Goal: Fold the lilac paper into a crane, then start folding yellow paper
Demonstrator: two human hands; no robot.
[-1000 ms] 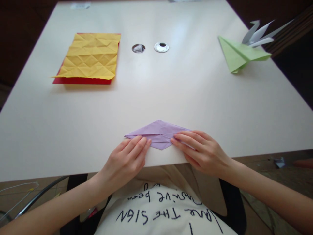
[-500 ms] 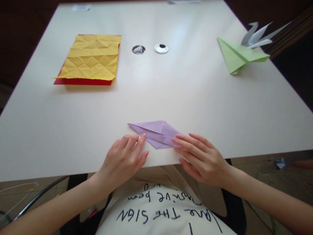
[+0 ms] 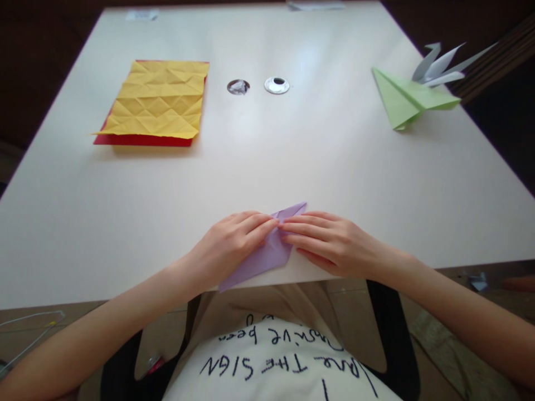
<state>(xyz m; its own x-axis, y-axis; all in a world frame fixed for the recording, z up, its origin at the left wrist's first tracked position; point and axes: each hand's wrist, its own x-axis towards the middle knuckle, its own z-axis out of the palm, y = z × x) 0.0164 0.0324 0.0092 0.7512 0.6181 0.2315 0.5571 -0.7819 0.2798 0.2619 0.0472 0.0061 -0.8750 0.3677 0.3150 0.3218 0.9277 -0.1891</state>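
Observation:
A folded purple paper [image 3: 267, 253], a long kite-like shape, lies at the near edge of the white table [image 3: 292, 161], one tip pointing away and the other hanging slightly past the edge. My left hand [image 3: 232, 242] lies flat over its left side, fingertips on its middle. My right hand [image 3: 328, 242] rests on its right side, fingers pointing left. The fingertips of both hands meet over the paper.
A creased yellow sheet [image 3: 156, 100] lies on a red sheet [image 3: 142, 139] at the far left. Two round table holes [image 3: 257, 86] sit at the middle back. A green folded paper [image 3: 407, 97] and a white paper crane [image 3: 438, 64] stand at the far right.
The purple paper has turned from lying crosswise to pointing away from me and toward the edge. Both hands moved inward onto it until their fingertips met.

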